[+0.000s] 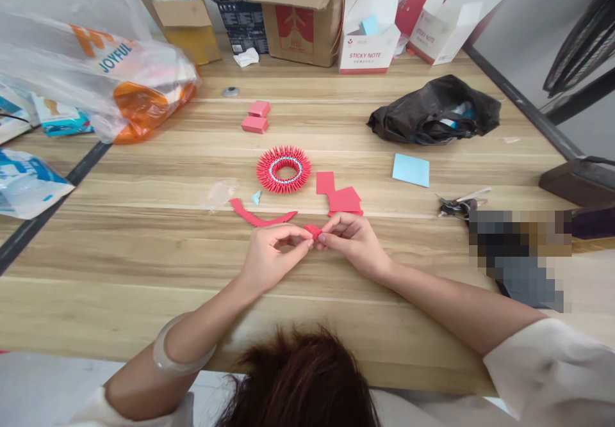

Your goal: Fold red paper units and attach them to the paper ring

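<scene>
Between my fingertips is a small folded piece of red paper [314,230]. My left hand [273,251] pinches its left side, and my right hand [355,241] pinches the right side. Just beyond my hands, flat red paper sheets [344,200] lie in a loose pile. A curved red strip of folded pieces [262,220] rests in front of my left hand. Farther back sits a ring of red folded paper pieces [263,169] with a pale blue band inside. A small light blue folded piece [256,198] lies near the strip.
A blue paper pad [410,169], keys [456,207] and a black plastic bag [432,112] are on the right. Two pink-red paper stacks [254,124] lie behind the ring. Cardboard boxes [302,30] and a sticky note box [365,52] line the back; a plastic bag [144,94] stands left.
</scene>
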A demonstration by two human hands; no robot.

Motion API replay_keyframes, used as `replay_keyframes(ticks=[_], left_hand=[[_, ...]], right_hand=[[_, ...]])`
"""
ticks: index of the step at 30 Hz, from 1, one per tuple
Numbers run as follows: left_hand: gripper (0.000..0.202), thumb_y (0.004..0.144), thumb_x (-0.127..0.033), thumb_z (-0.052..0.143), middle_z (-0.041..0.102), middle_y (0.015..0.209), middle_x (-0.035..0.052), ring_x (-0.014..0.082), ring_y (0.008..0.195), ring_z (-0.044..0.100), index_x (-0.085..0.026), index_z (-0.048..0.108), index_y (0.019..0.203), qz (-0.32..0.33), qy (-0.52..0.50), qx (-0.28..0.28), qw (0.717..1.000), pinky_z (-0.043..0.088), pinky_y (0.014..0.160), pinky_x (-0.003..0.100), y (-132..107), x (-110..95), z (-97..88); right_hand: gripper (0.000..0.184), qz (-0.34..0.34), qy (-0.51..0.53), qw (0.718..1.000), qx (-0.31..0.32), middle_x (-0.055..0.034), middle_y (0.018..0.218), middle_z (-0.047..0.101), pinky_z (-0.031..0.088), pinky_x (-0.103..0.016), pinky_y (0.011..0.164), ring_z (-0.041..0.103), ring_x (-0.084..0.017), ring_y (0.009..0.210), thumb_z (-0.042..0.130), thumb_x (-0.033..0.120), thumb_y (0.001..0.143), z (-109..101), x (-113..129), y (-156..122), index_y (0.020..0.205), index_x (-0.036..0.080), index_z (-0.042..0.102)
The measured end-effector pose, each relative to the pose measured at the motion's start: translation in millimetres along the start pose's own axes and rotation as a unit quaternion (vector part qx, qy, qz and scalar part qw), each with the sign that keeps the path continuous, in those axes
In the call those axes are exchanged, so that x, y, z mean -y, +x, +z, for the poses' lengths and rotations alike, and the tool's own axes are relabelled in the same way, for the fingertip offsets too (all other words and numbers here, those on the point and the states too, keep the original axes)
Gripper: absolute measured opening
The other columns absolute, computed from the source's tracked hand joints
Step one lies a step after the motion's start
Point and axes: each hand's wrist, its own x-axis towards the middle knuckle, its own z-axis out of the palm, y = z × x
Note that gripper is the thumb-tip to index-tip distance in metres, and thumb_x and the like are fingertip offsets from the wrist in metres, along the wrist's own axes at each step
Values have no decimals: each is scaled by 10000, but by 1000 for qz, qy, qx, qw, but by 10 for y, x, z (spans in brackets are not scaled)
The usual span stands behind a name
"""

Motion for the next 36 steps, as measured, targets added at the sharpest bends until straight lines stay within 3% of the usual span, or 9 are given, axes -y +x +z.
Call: replay_keyframes(ticks=[7,10,14,19,25,28,30,33,36], left_hand=[[79,715,-186,674,724,770,56,136,666,670,-128,703,759,-72,-27,0,997,533,619,196,-17,-43,10],[72,694,-185,688,716,706,36,116,600,659,-127,694,737,-118,-79,5,990,523,574,173,0,-80,10],[68,661,-170,714,706,661,13,103,567,656,-129,684,707,-156,-145,2,977,527,564,161,26,-93,2],[99,657,-177,737,704,633,8,99,562,655,-130,693,731,-168,-173,6,970,525,570,159,38,-72,-11],[112,677,-193,735,713,649,22,105,597,661,-125,702,760,-166,-186,15,968,533,612,171,33,-70,-11],[106,666,-171,740,708,645,12,96,592,658,-125,686,745,-166,-198,8,966,534,608,161,44,-67,-6],[98,662,-154,736,708,661,6,90,591,657,-127,671,731,-161,-205,-6,965,538,610,158,52,-59,-7],[93,661,-143,729,712,694,5,89,597,662,-129,658,719,-152,-201,-25,967,545,618,159,56,-42,-13],[94,665,-151,726,715,710,13,103,617,672,-130,656,724,-146,-185,-32,971,555,628,174,49,-27,-17]], right_hand=[[53,-105,-130,985,-30,-28,640,687,502,-205,504,624,-104,531,653,180,739,22,-43,-79,710,152,618],[53,-228,-256,938,-42,-57,720,712,534,-230,569,658,-131,620,614,148,768,10,-41,-116,743,160,659],[110,-361,-359,860,-2,-68,718,708,538,-224,560,662,-141,646,584,118,806,-33,-13,-117,805,162,685],[139,-396,-391,830,30,-102,831,703,567,-234,689,675,-147,772,559,97,832,-72,-22,-93,867,140,686],[165,-393,-410,822,42,-102,887,692,567,-245,727,666,-149,818,539,119,849,-86,-53,-94,911,150,689],[174,-382,-395,834,47,-95,892,697,563,-237,731,668,-144,821,537,114,843,-74,-42,-101,896,160,696],[174,-332,-352,873,54,-89,910,705,562,-249,753,672,-148,846,539,130,841,-57,-28,-103,908,169,695],[158,-182,-229,955,54,-86,885,714,564,-278,734,678,-156,803,565,218,842,-36,-14,-94,927,155,681],[206,-45,-135,988,52,-59,715,695,542,-251,602,643,-126,619,607,321,817,-27,-11,-68,856,130,674]])
